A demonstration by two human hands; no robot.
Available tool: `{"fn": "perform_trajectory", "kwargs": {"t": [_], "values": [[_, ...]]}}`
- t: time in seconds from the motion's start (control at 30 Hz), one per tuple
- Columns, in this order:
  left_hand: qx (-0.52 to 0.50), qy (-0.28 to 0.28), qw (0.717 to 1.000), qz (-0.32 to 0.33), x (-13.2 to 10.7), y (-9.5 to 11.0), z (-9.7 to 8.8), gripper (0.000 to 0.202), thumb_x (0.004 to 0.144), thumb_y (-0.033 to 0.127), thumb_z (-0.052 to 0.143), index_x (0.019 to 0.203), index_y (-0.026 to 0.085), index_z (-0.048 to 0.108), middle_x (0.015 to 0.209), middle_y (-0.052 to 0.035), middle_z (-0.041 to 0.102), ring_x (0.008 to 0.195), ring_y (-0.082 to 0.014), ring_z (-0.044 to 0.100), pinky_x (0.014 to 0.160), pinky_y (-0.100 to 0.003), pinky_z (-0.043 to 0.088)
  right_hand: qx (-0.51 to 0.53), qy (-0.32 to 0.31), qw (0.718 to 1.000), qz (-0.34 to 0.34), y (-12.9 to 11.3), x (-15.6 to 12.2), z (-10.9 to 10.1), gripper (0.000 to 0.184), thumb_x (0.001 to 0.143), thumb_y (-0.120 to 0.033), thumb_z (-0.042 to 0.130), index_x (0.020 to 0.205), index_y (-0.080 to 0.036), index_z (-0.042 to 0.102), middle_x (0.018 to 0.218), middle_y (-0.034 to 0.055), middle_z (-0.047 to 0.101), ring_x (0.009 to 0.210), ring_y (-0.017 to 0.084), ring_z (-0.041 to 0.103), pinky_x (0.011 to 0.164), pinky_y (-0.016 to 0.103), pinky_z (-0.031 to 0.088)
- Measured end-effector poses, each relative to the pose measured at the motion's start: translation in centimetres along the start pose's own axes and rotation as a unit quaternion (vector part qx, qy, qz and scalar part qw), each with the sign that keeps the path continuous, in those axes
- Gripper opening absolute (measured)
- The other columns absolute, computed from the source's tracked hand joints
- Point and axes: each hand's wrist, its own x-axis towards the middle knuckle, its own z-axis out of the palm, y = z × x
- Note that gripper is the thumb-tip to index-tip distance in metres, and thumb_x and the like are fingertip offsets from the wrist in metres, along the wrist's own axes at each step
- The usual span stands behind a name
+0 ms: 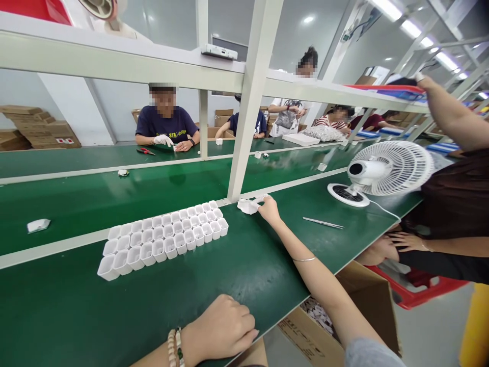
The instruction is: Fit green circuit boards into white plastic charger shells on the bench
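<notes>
My right hand [269, 210] reaches out to the base of the white post, its fingers closed on a crumpled white cloth [248, 206]. Whether this is a glove or a wipe, I cannot tell. Near the front edge of the green table, my left hand [222, 326] rests knuckles up with the fingers curled in; nothing shows in it. Several small white open cups [168, 247] stand in tight rows, left of my right hand and beyond my left. A pair of metal tweezers [323, 223] lies to the right of my right forearm.
A white fan [382, 171] stands on the right beside a co-worker with a raised arm. A white post [246, 112] rises from the table under a shelf. White packets [38, 225] lie on the green belt. Below the edge is an open cardboard box [305, 336].
</notes>
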Motion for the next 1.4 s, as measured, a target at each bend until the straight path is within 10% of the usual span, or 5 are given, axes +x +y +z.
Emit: {"fn": "perform_trajectory", "kwargs": {"t": [1.4], "values": [[0.026,0.010,1.000,0.012,0.0,0.0,0.0,0.031,0.097,0.034,0.050,0.070,0.019,0.054,0.066,0.0021,0.063,0.056,-0.0117,0.055,0.055,-0.030,0.036,0.007,0.012,1.000,-0.022,0.8,0.2,0.4,0.007,0.076,-0.022,0.069,0.079,-0.018,0.073,0.097,0.0106,0.073,0.105,0.031,0.065,0.093,0.043,0.052]]}}
